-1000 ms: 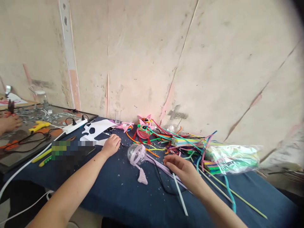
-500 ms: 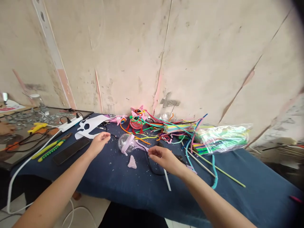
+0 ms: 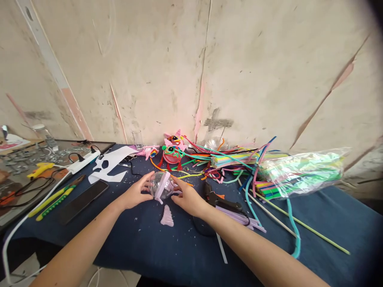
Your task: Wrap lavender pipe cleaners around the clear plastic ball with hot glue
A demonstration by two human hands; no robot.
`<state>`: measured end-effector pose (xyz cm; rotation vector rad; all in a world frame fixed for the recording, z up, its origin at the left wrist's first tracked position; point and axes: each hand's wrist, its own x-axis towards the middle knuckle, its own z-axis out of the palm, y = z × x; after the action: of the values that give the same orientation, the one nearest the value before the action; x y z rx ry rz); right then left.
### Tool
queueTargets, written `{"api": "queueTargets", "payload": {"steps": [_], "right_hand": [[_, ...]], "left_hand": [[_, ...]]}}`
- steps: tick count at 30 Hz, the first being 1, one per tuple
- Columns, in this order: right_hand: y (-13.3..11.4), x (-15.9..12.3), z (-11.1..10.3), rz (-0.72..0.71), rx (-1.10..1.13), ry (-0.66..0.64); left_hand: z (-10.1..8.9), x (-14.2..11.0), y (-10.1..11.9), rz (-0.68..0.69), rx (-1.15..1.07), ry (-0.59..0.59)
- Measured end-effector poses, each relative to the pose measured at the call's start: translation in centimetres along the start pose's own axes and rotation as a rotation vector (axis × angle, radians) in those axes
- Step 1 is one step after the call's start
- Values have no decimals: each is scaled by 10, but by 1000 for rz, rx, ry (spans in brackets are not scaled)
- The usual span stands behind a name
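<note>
A clear plastic ball (image 3: 153, 186) with a lilac fuzzy strip (image 3: 162, 185) across it is between my hands, low over the dark blue cloth. My left hand (image 3: 135, 193) has its curved fingers and thumb against the ball's left side. On the opposite side, my right hand (image 3: 188, 197) grips with thumb and fingers, partly hiding the ball's right end. Just in front lies a pale pink ribbed triangular piece (image 3: 166, 216). To the right of my right hand is a black glue gun (image 3: 223, 200), with lilac pipe cleaners (image 3: 239, 219) beside it.
Behind the ball are pink and green lion-head figures (image 3: 172, 153). Pipe cleaners in a plastic bag (image 3: 305, 171) lie to the right. Leftward are a cut white sheet (image 3: 115, 159), a phone (image 3: 83, 201), green-yellow pliers (image 3: 56, 199) and a white power strip (image 3: 83, 161).
Both hands have come together onto the clear ball, the left moving right and the right moving left. The view has shifted, and the glue gun is now uncovered.
</note>
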<state>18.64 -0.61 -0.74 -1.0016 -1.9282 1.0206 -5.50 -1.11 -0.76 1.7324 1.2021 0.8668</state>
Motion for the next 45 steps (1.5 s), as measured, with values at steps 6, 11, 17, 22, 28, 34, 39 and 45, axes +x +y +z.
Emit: {"api": "queueTargets", "payload": {"steps": [6, 11, 17, 22, 28, 34, 39, 45], "right_hand": [[6, 13, -32, -37, 37, 165], [16, 16, -48, 15, 147, 332], [24, 8, -41, 97, 295, 382], [21, 6, -34, 192, 390, 334], [17, 5, -33, 256, 447, 329], [20, 3, -28, 246, 371, 310], [24, 2, -27, 220, 295, 281], [22, -1, -26, 174, 187, 318]], "left_hand": [[20, 27, 23, 31, -240, 83], [41, 55, 40, 50, -367, 33], [63, 55, 31, -20, -391, 80], [64, 47, 28, -48, -366, 84], [66, 44, 30, -84, -294, 119], [65, 42, 29, -86, -224, 162], [67, 41, 31, -91, -196, 210], [70, 41, 31, -88, -195, 245]]}}
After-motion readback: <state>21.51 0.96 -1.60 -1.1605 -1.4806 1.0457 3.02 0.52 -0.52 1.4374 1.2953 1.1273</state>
